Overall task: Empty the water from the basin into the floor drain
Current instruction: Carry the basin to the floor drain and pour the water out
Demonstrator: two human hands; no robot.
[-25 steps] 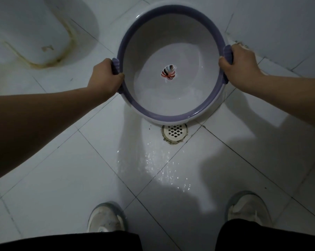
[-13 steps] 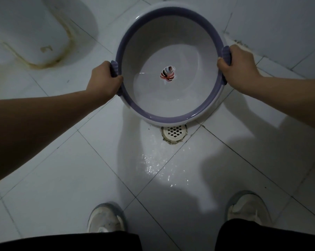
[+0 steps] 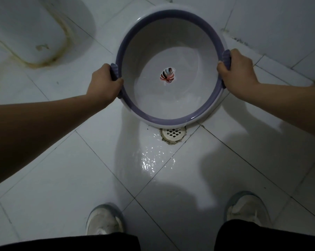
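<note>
A round white basin point(image 3: 171, 98) with a purple rim and a leaf sticker on its bottom is held above the tiled floor, tilted toward me. My left hand point(image 3: 104, 83) grips its left purple handle and my right hand point(image 3: 237, 70) grips its right handle. A little water lies against the near inner wall. The round white floor drain point(image 3: 173, 134) sits just below the basin's near rim, partly covered by it. Wet, shiny floor point(image 3: 153, 156) spreads in front of the drain.
A stained white toilet base point(image 3: 31, 38) stands at the upper left. A tiled wall point(image 3: 279, 24) rises at the upper right. My two white shoes point(image 3: 104, 221) point(image 3: 247, 207) stand on the tiles near the bottom edge.
The basin and both hands have shifted slightly; the water inside has gathered toward the near wall. The wet patch in front of the drain shows more glint.
</note>
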